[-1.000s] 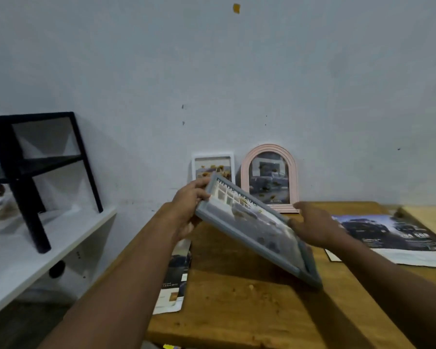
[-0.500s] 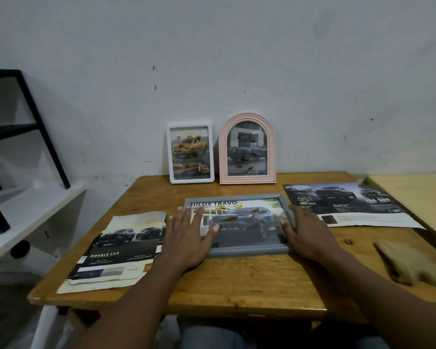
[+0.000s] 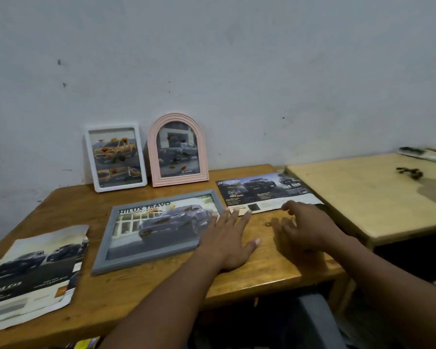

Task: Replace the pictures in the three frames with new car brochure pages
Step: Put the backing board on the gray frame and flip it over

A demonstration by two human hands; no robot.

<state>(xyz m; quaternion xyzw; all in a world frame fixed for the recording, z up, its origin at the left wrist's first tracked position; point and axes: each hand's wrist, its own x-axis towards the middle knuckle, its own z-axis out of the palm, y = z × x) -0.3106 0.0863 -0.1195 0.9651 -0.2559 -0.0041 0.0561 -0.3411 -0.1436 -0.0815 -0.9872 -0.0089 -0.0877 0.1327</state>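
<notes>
A grey frame (image 3: 126,258) lies face up on the wooden table (image 3: 257,275), holding a "Hilux Travo" car page. My left hand (image 3: 227,240) rests flat with spread fingers at the frame's right edge, touching it. Just right of it, my right hand (image 3: 307,227) hovers with fingers loosely apart, holding nothing, near the lower edge of a car brochure page (image 3: 264,191). A white frame (image 3: 116,158) and a pink arched frame (image 3: 178,151) lean upright against the wall, each with a car picture. Another brochure page (image 3: 33,273) lies at the table's left front.
A lighter wooden table (image 3: 363,192) adjoins on the right, with a small dark object (image 3: 410,172) and papers (image 3: 425,154) at its far edge. The white wall stands directly behind the frames.
The grey frame went from tilted in both hands to lying flat on the table. My left hand slid to its right edge and my right hand moved off it rightward.
</notes>
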